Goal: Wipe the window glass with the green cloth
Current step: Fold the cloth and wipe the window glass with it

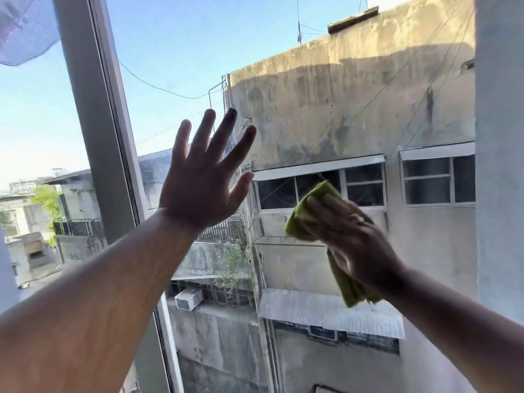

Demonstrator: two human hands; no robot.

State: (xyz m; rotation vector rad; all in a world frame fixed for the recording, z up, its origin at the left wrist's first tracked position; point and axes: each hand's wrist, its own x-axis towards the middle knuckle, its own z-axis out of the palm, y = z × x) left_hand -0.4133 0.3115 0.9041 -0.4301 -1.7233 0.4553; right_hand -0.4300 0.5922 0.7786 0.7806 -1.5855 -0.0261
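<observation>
Hands: two, both bare and raised toward the pane.
Left hand [198, 182]: fingers spread wide apart, palm toward the window glass [181, 52], holding nothing; whether it touched the pane could not be told.
Right hand [348, 239]: blurred, fingers laid together over the green cloth [309, 219], clamping it against the pane.
Green cloth: one, folded, at about 4 o'clock from the left hand and near it, not touching.
Cloth axis: long axis ran from 11 o'clock to 5 o'clock; the upper end stuck out past the fingertips, and the lower end hung below the wrist.
Window frame [93, 123]: one pale upright bar at 9 o'clock of the left hand, leaning in the wide view, dividing the glass in two.
Outside: one stained concrete building [354, 95] behind the cloth, with two awning-topped windows [320, 185] in a row; one air-conditioner unit [188, 298] at 6 o'clock below the left hand; overhead wires [158, 86] crossing the sky.
</observation>
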